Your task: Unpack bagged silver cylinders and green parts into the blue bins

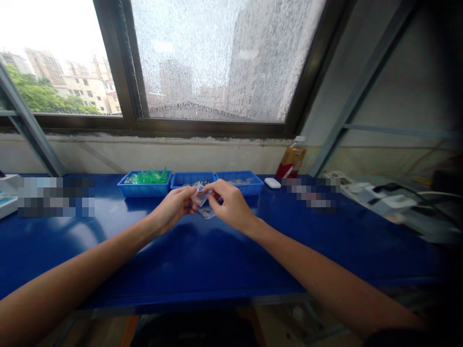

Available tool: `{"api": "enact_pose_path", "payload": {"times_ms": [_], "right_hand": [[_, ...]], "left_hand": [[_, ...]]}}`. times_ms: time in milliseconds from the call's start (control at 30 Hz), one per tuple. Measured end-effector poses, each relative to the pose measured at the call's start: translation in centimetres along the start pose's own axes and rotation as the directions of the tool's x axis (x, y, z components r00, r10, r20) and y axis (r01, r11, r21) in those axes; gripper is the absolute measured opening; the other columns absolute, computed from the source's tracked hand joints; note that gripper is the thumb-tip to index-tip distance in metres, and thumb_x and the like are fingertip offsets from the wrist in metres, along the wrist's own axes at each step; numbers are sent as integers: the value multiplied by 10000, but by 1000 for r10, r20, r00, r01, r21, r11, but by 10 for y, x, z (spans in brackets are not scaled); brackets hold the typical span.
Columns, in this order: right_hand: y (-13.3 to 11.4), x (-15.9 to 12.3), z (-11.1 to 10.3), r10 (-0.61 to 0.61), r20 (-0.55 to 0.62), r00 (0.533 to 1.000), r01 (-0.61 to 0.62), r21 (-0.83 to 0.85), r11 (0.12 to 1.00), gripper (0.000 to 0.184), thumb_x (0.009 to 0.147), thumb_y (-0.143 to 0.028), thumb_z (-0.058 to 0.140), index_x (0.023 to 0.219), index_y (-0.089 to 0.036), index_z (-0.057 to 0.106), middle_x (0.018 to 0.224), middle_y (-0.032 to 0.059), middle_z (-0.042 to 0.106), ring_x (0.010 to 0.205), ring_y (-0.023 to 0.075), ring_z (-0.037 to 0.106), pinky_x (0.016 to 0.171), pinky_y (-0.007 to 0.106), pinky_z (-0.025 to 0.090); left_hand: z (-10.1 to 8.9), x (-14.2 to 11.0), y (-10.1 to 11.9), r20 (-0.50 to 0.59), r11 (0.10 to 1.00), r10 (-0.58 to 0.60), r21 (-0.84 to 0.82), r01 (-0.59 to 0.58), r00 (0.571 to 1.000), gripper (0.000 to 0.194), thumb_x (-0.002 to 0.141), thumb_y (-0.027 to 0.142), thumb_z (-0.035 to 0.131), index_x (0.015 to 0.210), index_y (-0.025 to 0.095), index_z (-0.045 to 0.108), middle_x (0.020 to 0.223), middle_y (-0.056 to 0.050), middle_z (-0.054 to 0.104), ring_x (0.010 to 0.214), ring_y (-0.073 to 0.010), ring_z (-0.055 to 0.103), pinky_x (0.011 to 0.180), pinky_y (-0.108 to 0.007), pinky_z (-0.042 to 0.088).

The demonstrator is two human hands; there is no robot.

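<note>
A small clear plastic bag (200, 196) is held just above the blue counter (202, 260), pinched between both hands in front of the middle of three blue trays. The left hand (172, 208) grips the bag's left edge with thumb and fingers closed on it, and the right hand (228, 202) closes its fingers (213, 189) on the top right edge, so the bag hangs between the two sets of fingertips, seemingly kept taut or pulled open at the mouth; the detail is too small to tell which. A second clear piece (207, 212) lies on the counter directly under the hands, touching or nearly touching the held bag. Holding the bag close to the trays keeps it within short reach of their contents. The left tray (144, 189) holds green plastic parts (148, 177); the middle tray (191, 180) and the right tray (240, 183) hold small clear items, hard to make out. To the right of the trays lie a small white object (272, 182) and, against the wall, a drink bottle (291, 161) with a red and yellow label. Further right sit grey and white devices (379, 200) with cables. A window (224, 62) looks out behind the counter.
</note>
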State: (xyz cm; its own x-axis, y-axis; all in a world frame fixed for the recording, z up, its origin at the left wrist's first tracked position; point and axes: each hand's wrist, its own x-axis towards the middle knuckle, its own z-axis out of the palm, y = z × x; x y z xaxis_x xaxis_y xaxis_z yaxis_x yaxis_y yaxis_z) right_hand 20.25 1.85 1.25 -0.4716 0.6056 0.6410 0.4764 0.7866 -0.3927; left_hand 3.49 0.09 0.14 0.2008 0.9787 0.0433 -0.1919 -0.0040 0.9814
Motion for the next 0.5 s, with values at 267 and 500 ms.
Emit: {"api": "enact_pose_path", "payload": {"times_ms": [267, 500], "right_hand": [[3, 7, 7, 390, 222, 894, -448, 383, 808, 341, 842, -385, 421, 706, -135, 610, 636, 27, 529, 575, 110, 484, 542, 240, 376], [7, 5, 9, 392, 96, 915, -396, 397, 828, 205, 812, -317, 481, 774, -154, 599, 608, -4, 528, 517, 101, 472, 511, 235, 364]], "left_hand": [[-9, 0, -3, 46, 600, 530, 686, -412, 847, 113, 804, 226, 511, 868, 164, 581, 846, -42, 597, 784, -150, 562, 679, -265, 443], [-3, -5, 0, 163, 482, 523, 753, -448, 837, 201, 757, 263, 571, 933, 189, 634, 993, -70, 504, 973, -204, 484, 847, -356, 410]]}}
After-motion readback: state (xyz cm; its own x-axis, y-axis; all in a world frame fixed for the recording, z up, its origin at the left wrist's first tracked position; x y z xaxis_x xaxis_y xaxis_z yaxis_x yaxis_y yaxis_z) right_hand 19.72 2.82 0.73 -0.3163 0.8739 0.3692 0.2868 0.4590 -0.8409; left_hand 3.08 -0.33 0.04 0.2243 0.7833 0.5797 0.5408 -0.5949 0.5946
